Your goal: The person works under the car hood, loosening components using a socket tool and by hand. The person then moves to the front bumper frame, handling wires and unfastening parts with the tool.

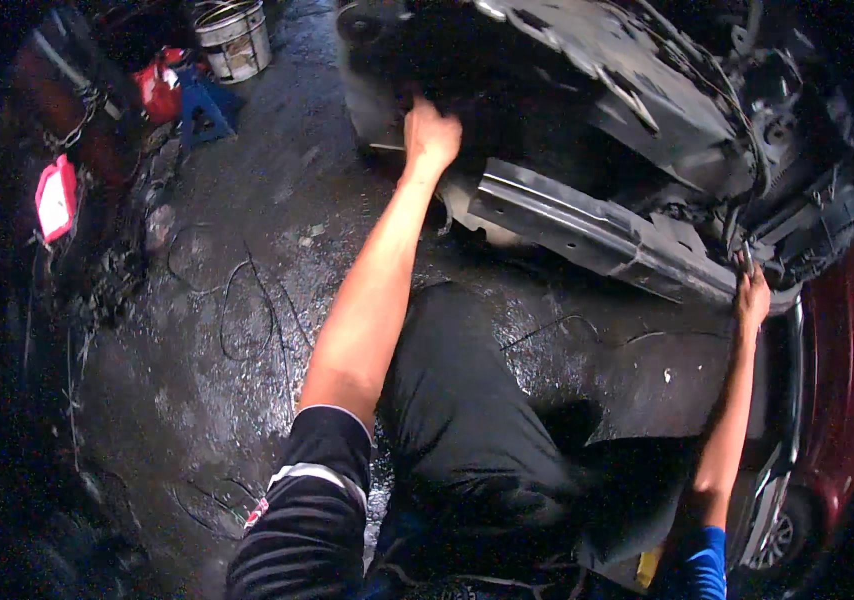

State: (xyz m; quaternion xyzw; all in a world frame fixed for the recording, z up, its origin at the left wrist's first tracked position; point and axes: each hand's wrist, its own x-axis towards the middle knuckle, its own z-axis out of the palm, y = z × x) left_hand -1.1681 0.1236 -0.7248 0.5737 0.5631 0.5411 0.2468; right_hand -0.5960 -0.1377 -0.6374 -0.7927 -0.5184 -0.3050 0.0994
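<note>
My left hand (433, 138) is closed in a fist against the dark underside of a car's stripped front end (637, 90). Whatever its fingers hold is hidden in shadow. Just left of the wrist, a thin pale strip (384, 148) sticks out. Below and right of this hand runs a long grey metal bumper beam (567, 225) with small holes. At the beam's right end, my right hand (752, 293) has its fingers curled up around a small part among dark brackets and cables (737, 215); I cannot make out what it is.
Wet, dark floor (197, 380) carries loose thin cables (247, 310). A blue jack stand (205, 108), a red object (159, 90) and a dirty white bucket (233, 40) stand far left. A bright red-framed lamp (55, 200) is at left. A dark red car (837, 400) stands at right.
</note>
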